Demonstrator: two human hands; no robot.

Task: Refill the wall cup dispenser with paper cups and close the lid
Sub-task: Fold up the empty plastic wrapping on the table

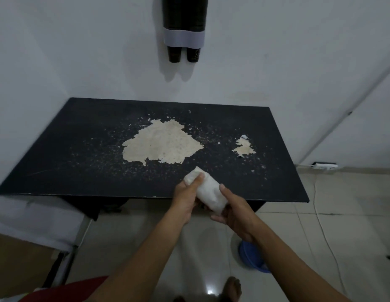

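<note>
A white stack of paper cups (208, 190) lies slanted over the table's front edge, held in both hands. My left hand (187, 197) grips its upper end, thumb on top. My right hand (233, 211) grips its lower end. The wall cup dispenser (184, 20) hangs on the wall above the table, a dark double tube with a pale band. Two black cups (183, 54) stick out of its bottom. Its top and lid are out of view.
A black table (80, 149) with worn, peeled patches stands against the white wall. A power strip (325, 165) and a cable lie on the tiled floor at right. A blue bowl (253, 256) sits on the floor under my right arm.
</note>
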